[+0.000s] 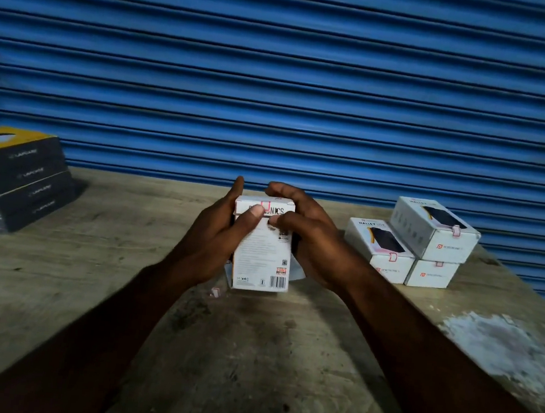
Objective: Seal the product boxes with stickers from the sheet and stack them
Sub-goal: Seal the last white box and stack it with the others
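1. Box (262, 245) held upright at table (54, 284) centre, clamped between left hand (217, 234) and right hand (308, 240).
2. Both thumbs press sticker (265, 204) over the top flap edge, likely to seat it.
3. Sealed stack (411, 244) waits far right; dark boxes (15, 179) far left.

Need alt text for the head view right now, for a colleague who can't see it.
Both hands, left and right, hold a white box upright over a wooden table, thumbs pressing a red-edged sticker at its top flap. Three sealed white boxes are stacked at right, dark boxes at left, and a blue shutter stands behind.
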### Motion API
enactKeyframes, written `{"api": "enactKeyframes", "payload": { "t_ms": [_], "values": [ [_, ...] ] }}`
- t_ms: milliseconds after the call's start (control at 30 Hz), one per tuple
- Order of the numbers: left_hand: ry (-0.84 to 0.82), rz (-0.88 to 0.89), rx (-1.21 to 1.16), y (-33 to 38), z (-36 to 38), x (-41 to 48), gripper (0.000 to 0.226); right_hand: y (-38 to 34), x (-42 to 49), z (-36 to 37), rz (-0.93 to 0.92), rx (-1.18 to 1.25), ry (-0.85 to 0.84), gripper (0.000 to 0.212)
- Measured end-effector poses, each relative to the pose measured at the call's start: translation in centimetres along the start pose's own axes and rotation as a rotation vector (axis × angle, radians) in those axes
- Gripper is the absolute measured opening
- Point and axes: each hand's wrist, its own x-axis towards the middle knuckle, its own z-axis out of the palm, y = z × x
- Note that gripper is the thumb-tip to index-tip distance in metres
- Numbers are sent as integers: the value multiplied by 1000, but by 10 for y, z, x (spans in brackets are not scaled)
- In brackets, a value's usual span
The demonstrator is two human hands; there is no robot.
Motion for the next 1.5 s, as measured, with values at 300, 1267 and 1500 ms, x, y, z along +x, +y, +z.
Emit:
{"api": "enactKeyframes", "payload": {
  "t_ms": [300, 1267, 1500],
  "values": [
    [120, -142, -239, -6, 0, 9, 44, -1, -1, -5, 25, 215, -37, 50],
    [78, -294, -430, -18, 5, 14, 30, 22, 11, -11, 56, 3, 468, 44],
    [398, -223, -177, -34, 7, 18, 8, 20, 10, -7, 13, -176, 435, 36]
  ]
}}
